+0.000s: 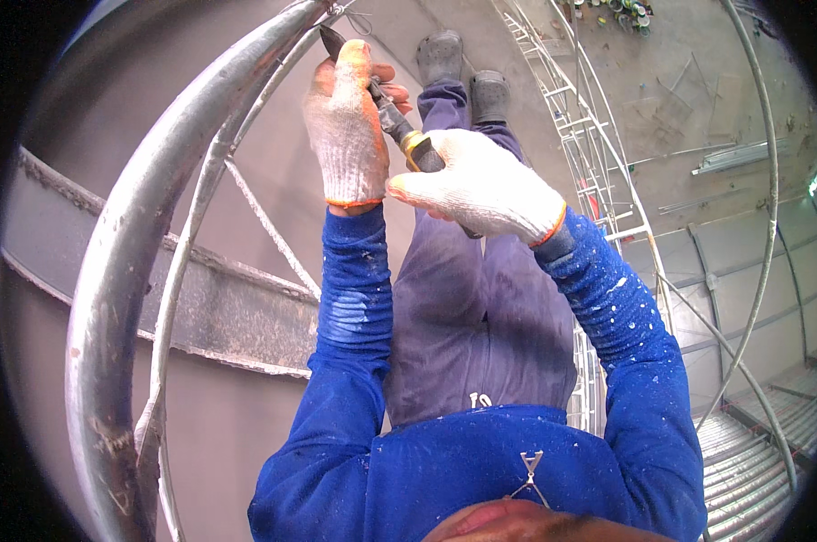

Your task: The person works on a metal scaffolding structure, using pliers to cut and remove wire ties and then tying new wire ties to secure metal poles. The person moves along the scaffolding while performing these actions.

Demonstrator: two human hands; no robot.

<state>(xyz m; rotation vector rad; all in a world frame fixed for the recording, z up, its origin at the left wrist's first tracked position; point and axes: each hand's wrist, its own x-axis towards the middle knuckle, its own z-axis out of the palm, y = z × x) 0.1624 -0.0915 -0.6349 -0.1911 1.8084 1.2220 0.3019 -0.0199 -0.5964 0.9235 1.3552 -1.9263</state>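
Yellow-and-black hand tool (413, 143) held up beside a big curved metal pipe (124, 262)

From here I can see white lettering on the trousers (471, 334) and a white mark on the blue shirt (462, 461); gloved left grip (350, 135) is closed round the tool's shaft, gloved right grip (488, 181) looks wrapped over the handle, fingers mostly hidden, and the dark pointed tip (331, 42) pokes out past the left thumb

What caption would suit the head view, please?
Gloved left hand and gloved right hand hold a dark tool beside a curved metal pipe.
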